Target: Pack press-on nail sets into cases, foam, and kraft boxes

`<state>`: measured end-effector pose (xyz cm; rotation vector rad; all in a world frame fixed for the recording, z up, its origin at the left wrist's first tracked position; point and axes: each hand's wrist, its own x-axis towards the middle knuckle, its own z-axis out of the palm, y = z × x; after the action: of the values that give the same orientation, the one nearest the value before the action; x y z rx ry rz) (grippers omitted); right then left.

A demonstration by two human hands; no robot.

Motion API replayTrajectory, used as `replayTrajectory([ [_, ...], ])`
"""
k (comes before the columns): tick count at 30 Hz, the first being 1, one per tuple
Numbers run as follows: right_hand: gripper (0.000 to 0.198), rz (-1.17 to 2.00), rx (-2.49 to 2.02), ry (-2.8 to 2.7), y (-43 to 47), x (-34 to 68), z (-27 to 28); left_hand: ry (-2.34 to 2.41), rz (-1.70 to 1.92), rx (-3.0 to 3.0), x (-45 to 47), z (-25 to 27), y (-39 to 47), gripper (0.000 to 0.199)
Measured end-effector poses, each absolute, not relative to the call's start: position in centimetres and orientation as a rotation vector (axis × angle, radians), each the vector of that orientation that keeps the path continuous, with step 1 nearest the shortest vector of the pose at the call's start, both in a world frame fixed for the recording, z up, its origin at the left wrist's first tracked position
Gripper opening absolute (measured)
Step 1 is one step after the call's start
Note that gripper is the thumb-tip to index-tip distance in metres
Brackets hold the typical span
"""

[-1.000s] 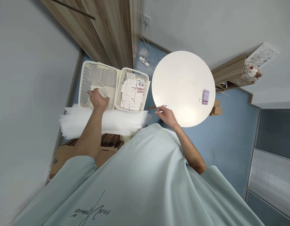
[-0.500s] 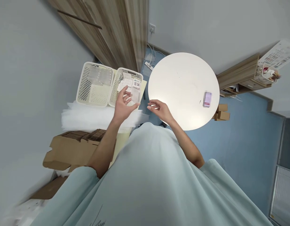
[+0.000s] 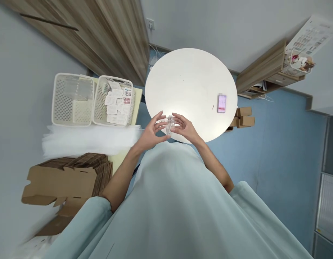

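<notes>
A small clear plastic case (image 3: 169,125) is between my two hands, over the near edge of the round white table (image 3: 188,72). My left hand (image 3: 152,132) grips it from the left, fingers curved along the far side and thumb nearer my body. From the right, my right hand (image 3: 186,128) holds it with bent fingers and thumb. The case's exact shape and any contents are hard to make out. To the left stands a white basket (image 3: 97,104) with several small white packets (image 3: 117,102). Beside it, another white basket (image 3: 55,104) holds clear plastic cases (image 3: 80,88).
A phone-like item (image 3: 221,103), blurred out, lies on the table's right side. White foam sheets (image 3: 90,140) and flattened brown cartons (image 3: 63,181) are stacked at left. Small brown boxes (image 3: 244,117) sit beyond the table's right edge. A wooden cabinet (image 3: 120,36) stands behind the baskets.
My left hand has moved right, away from the packet basket, and both hands have come together on the clear case. The view has turned, shifting the baskets left.
</notes>
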<state>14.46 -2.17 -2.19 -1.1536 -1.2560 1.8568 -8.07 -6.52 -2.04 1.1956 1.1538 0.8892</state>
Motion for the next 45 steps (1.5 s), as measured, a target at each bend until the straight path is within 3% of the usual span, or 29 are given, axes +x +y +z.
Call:
replayTrajectory([
  [4, 0.103, 1.802, -1.183, -1.237, -2.9, 18.0, -2.8, 1.144, 0.810, 1.187, -4.9, -2.2, -5.1, 0.118],
  [19, 0.091, 1.818, -1.201, -1.276, -4.0, 26.7, -3.1, 1.002, 0.646, 1.208, 2.7, -3.3, -3.9, 0.097],
  [33, 0.107, 1.701, -1.174, -1.311, -3.5, 26.2, -2.1, 1.012, 0.735, 1.167, 3.0, -1.9, -3.2, 0.107],
  [41, 0.090, 1.507, -1.192, -1.332, -3.7, 23.2, -1.8, 1.059, 0.869, 1.020, -0.1, -2.0, -3.3, 0.112],
  [45, 0.085, 1.362, -1.254, -1.323, -4.0, 20.9, -2.0, 1.154, 0.895, 0.767, -0.7, -2.7, -4.7, 0.089],
])
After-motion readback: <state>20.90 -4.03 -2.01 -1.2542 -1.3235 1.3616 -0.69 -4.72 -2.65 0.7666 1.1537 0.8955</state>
